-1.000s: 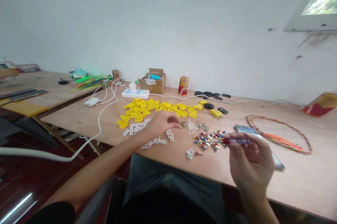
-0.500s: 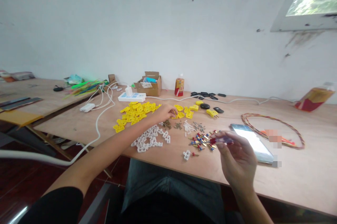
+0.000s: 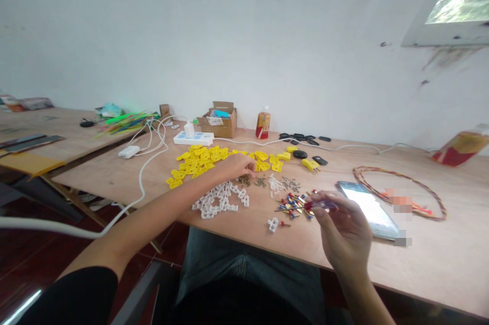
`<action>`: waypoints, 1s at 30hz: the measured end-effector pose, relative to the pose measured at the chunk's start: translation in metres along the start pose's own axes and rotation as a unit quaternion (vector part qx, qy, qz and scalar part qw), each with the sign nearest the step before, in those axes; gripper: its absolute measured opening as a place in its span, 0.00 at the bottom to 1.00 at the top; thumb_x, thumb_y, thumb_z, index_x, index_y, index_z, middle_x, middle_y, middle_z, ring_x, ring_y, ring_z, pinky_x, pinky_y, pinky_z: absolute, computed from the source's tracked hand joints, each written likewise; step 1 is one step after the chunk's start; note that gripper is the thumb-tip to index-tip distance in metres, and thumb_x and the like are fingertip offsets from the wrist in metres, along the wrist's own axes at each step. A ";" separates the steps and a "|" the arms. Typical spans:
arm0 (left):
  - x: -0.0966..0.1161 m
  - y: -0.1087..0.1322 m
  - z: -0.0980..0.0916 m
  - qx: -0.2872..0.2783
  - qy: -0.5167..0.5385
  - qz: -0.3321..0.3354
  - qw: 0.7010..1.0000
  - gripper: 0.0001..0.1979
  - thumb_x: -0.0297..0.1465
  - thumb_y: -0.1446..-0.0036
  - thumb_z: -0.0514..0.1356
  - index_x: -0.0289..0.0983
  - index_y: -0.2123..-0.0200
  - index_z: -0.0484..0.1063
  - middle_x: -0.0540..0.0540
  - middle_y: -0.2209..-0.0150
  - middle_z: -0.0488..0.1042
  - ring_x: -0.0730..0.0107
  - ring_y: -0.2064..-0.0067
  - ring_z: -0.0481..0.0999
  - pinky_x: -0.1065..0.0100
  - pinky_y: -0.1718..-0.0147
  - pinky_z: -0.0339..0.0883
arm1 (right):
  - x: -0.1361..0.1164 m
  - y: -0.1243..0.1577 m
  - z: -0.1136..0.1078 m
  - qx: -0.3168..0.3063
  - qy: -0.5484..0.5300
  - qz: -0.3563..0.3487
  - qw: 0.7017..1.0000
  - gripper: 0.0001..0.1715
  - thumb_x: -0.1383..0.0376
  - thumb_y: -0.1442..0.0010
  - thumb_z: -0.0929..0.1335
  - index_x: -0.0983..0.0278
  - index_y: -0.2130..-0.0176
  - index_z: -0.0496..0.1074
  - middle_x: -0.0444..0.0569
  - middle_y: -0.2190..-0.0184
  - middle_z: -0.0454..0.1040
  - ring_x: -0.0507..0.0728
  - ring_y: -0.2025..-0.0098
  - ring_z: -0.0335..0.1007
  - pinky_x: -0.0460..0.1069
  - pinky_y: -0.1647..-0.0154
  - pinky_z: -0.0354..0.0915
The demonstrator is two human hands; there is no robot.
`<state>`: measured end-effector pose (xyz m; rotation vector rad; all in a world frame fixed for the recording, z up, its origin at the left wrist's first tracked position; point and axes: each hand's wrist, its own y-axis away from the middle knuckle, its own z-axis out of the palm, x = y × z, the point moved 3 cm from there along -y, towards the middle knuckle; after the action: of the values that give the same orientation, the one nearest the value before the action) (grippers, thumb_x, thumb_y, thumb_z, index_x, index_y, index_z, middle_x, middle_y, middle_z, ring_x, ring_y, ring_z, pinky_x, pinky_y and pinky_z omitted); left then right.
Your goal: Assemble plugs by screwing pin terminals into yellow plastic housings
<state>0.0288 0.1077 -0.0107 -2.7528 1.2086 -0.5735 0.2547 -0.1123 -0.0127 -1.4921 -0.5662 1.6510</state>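
My left hand (image 3: 236, 166) reaches out over the wooden table (image 3: 439, 253), its fingers curled at the edge of a heap of yellow plastic plug shells (image 3: 202, 159); whether it grips one is hidden. Just in front of it lie small brass screws (image 3: 252, 181) and a pile of white plastic clips (image 3: 219, 198). My right hand (image 3: 344, 233) is closed on a small screwdriver with a red and clear handle (image 3: 319, 205), held above a scatter of red and blue crimp terminals (image 3: 294, 204). One white clip (image 3: 273, 224) lies alone near the front edge.
A lit phone (image 3: 369, 208) and a coil of twisted wire (image 3: 399, 192) lie right of my right hand. Behind stand a white power strip (image 3: 193, 137), a cardboard box (image 3: 219, 121), a drink bottle (image 3: 262, 124) and black parts (image 3: 303, 137). A second table (image 3: 57, 134) stands left.
My left hand moved from the white clips away to the yellow shells and stays there. My right hand with the screwdriver shifted a little left. The phone screen lit up.
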 end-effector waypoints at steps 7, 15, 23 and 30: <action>0.004 -0.010 0.003 -0.002 0.028 0.010 1.000 0.06 0.24 0.40 0.69 0.38 0.62 0.86 0.46 0.61 0.86 0.61 0.57 0.83 0.67 0.57 0.70 | 0.003 0.001 -0.001 -0.002 0.004 0.002 1.000 0.23 0.78 0.38 0.74 0.54 0.49 0.81 0.43 0.59 0.85 0.52 0.58 0.84 0.46 0.59 0.80; 0.041 -0.018 0.001 -0.007 0.065 0.022 0.998 0.05 0.26 0.39 0.71 0.36 0.59 0.85 0.43 0.57 0.87 0.57 0.54 0.84 0.66 0.56 0.70 | -0.012 -0.006 -0.020 0.092 0.026 -0.056 0.994 0.27 0.78 0.42 0.77 0.54 0.48 0.80 0.44 0.60 0.86 0.56 0.61 0.85 0.50 0.63 0.81; 0.129 0.078 0.010 -0.062 0.190 0.133 0.971 0.16 0.34 0.38 0.73 0.40 0.47 0.83 0.43 0.48 0.84 0.58 0.46 0.82 0.66 0.45 0.69 | -0.005 -0.003 -0.016 0.036 0.016 -0.014 0.999 0.25 0.77 0.44 0.79 0.54 0.51 0.81 0.43 0.62 0.86 0.53 0.62 0.85 0.47 0.62 0.83; 0.129 0.118 0.033 -0.009 0.202 0.038 0.979 0.15 0.28 0.35 0.70 0.39 0.46 0.79 0.44 0.46 0.83 0.57 0.44 0.80 0.62 0.42 0.69 | 0.003 0.010 0.002 -0.070 0.026 0.022 0.997 0.23 0.76 0.38 0.75 0.54 0.49 0.81 0.45 0.58 0.86 0.54 0.58 0.84 0.46 0.59 0.83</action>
<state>0.0391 -0.0694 -0.0277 -2.6695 1.3879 -1.1598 0.2499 -0.1152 -0.0215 -1.6536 -0.6355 1.6301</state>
